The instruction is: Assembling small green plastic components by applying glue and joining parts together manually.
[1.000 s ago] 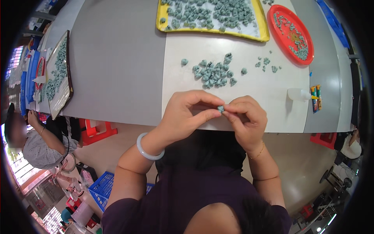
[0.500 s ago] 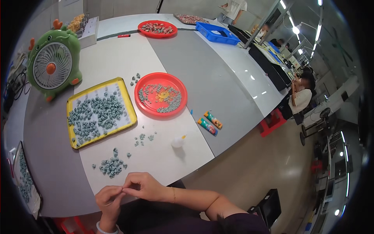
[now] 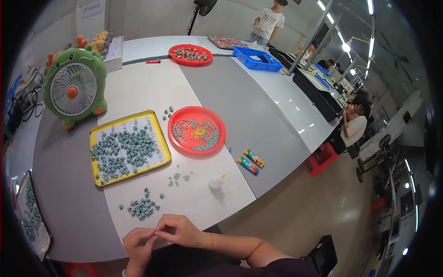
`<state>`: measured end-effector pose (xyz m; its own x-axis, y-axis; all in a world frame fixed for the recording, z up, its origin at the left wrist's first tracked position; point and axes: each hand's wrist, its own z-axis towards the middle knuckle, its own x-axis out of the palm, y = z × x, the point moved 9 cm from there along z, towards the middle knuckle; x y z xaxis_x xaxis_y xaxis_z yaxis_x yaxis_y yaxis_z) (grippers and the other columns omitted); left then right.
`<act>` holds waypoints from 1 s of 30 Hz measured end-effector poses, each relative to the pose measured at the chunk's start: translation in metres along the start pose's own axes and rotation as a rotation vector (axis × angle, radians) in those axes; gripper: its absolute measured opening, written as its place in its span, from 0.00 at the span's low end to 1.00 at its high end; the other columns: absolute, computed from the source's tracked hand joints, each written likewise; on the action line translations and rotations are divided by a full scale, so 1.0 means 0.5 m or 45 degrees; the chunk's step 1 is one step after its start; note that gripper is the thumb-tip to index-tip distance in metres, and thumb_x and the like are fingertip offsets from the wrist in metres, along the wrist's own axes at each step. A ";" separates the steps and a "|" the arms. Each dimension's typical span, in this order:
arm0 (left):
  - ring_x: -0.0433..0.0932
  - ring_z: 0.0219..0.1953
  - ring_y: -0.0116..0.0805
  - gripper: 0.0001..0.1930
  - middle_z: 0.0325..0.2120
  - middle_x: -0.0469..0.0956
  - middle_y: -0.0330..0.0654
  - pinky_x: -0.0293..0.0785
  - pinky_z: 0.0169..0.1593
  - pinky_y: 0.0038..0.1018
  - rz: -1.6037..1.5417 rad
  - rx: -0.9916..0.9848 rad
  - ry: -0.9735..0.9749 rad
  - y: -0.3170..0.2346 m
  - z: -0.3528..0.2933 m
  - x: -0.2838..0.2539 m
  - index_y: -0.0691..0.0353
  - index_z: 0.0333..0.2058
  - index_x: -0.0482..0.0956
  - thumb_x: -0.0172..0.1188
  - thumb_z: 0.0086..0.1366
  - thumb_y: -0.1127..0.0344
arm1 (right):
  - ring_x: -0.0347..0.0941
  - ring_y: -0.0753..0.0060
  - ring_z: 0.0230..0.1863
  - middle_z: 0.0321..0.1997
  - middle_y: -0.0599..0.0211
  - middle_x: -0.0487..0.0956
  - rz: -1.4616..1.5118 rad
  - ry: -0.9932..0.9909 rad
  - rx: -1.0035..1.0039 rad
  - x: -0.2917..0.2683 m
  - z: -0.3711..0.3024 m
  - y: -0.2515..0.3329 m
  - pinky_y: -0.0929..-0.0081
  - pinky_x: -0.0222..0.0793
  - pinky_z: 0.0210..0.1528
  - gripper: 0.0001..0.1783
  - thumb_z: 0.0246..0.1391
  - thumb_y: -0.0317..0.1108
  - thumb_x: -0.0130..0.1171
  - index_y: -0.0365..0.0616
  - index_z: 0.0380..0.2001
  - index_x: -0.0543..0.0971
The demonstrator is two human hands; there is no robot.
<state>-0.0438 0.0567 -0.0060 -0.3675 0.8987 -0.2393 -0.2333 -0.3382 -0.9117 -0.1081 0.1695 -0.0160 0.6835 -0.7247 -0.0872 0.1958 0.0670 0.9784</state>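
Observation:
My left hand [image 3: 139, 244] and my right hand [image 3: 181, 230] meet fingertip to fingertip at the table's front edge. Both are closed in a pinch, and whatever lies between the fingers is too small to make out. Just beyond them is a loose heap of small grey-green pieces [image 3: 141, 209]. A few smaller pale green bits [image 3: 176, 179] lie farther off, beside a small white squeeze bottle [image 3: 216, 182] with a yellow tip. Many similar pieces cover a white sheet in a yellow tray [image 3: 167, 161]. A red round plate [image 3: 220, 138] holds smaller grey-green bits.
A green animal-shaped fan [image 3: 74, 87] stands at the left. Two colourful tubes [image 3: 249, 163] lie right of the plate. Farther back are another red plate [image 3: 208, 59] and a blue tray [image 3: 258, 64]. A dark-rimmed tray [image 3: 44, 237] sits far left; people are beyond the table.
The whole view has shifted, so the table and everything on it appear lower and slightly to the right. My hands keep the same fingertip-to-fingertip pinch.

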 end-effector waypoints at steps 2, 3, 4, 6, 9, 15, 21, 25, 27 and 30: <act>0.76 0.27 0.33 0.08 0.23 0.77 0.45 0.73 0.32 0.22 -0.004 0.002 -0.009 -0.002 -0.002 -0.001 0.67 0.25 0.77 0.63 0.42 0.81 | 0.68 0.82 0.24 0.26 0.68 0.72 0.014 0.006 0.003 0.002 -0.001 0.001 0.85 0.63 0.25 0.04 0.49 0.28 0.57 0.37 0.27 0.75; 0.76 0.27 0.33 0.08 0.23 0.77 0.45 0.73 0.32 0.22 -0.006 -0.006 -0.018 -0.001 -0.003 -0.005 0.67 0.25 0.77 0.63 0.42 0.81 | 0.68 0.82 0.25 0.26 0.68 0.72 0.034 0.015 0.014 0.005 -0.001 -0.001 0.85 0.63 0.26 0.04 0.49 0.28 0.57 0.38 0.27 0.75; 0.76 0.28 0.31 0.09 0.24 0.77 0.44 0.72 0.34 0.22 -0.038 -0.022 0.023 0.003 -0.002 -0.003 0.67 0.26 0.77 0.63 0.43 0.81 | 0.68 0.82 0.25 0.26 0.68 0.72 0.031 0.010 0.005 0.005 0.000 0.000 0.85 0.63 0.26 0.04 0.49 0.28 0.57 0.38 0.27 0.75; 0.76 0.29 0.30 0.09 0.25 0.76 0.43 0.72 0.35 0.21 -0.107 -0.166 0.045 0.032 -0.006 -0.009 0.67 0.27 0.76 0.62 0.44 0.81 | 0.68 0.83 0.26 0.27 0.69 0.73 0.041 -0.088 -0.004 -0.008 -0.001 -0.001 0.85 0.65 0.29 0.06 0.50 0.28 0.56 0.38 0.32 0.75; 0.75 0.30 0.28 0.10 0.28 0.75 0.41 0.72 0.36 0.21 -0.232 -0.406 0.117 0.063 0.027 -0.029 0.68 0.30 0.75 0.61 0.47 0.81 | 0.68 0.84 0.31 0.31 0.71 0.73 0.298 -0.130 0.186 -0.011 -0.010 -0.034 0.86 0.65 0.33 0.08 0.52 0.26 0.54 0.39 0.37 0.74; 0.74 0.26 0.25 0.09 0.27 0.74 0.40 0.71 0.27 0.19 -0.089 -0.413 0.156 0.139 0.238 -0.088 0.66 0.35 0.73 0.57 0.53 0.76 | 0.67 0.84 0.27 0.27 0.71 0.72 0.079 -0.070 0.054 -0.005 -0.007 -0.017 0.85 0.65 0.30 0.08 0.52 0.28 0.53 0.41 0.38 0.73; 0.72 0.22 0.23 0.13 0.32 0.73 0.42 0.69 0.23 0.19 0.049 -0.451 0.031 0.173 0.303 -0.124 0.67 0.42 0.73 0.54 0.57 0.75 | 0.66 0.84 0.26 0.27 0.71 0.72 0.035 -0.047 0.004 -0.002 -0.008 -0.013 0.85 0.63 0.29 0.07 0.52 0.28 0.53 0.40 0.36 0.74; 0.72 0.19 0.25 0.08 0.23 0.76 0.39 0.69 0.25 0.18 0.098 -0.264 0.179 0.045 0.198 -0.124 0.68 0.32 0.77 0.49 0.62 0.71 | 0.65 0.84 0.26 0.26 0.71 0.71 0.059 -0.061 -0.016 -0.010 -0.007 -0.011 0.84 0.63 0.29 0.07 0.52 0.28 0.53 0.40 0.36 0.74; 0.76 0.22 0.28 0.12 0.15 0.76 0.46 0.70 0.29 0.24 0.324 -0.462 0.670 -0.063 0.071 -0.079 0.69 0.29 0.76 0.46 0.61 0.68 | 0.65 0.83 0.26 0.27 0.71 0.71 0.089 -0.011 0.013 0.003 -0.011 -0.009 0.84 0.63 0.29 0.07 0.52 0.28 0.53 0.40 0.35 0.74; 0.77 0.28 0.44 0.11 0.24 0.77 0.51 0.71 0.34 0.33 0.411 -0.625 1.381 -0.096 -0.122 -0.007 0.66 0.32 0.76 0.45 0.55 0.73 | 0.65 0.83 0.26 0.27 0.70 0.71 0.087 0.000 -0.029 0.002 -0.014 0.010 0.84 0.63 0.29 0.07 0.52 0.28 0.53 0.40 0.35 0.74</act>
<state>0.0235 0.0870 0.0183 0.6460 0.6397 -0.4165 0.1784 -0.6570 -0.7325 -0.1014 0.1739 -0.0127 0.6960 -0.7177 -0.0207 0.1646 0.1314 0.9776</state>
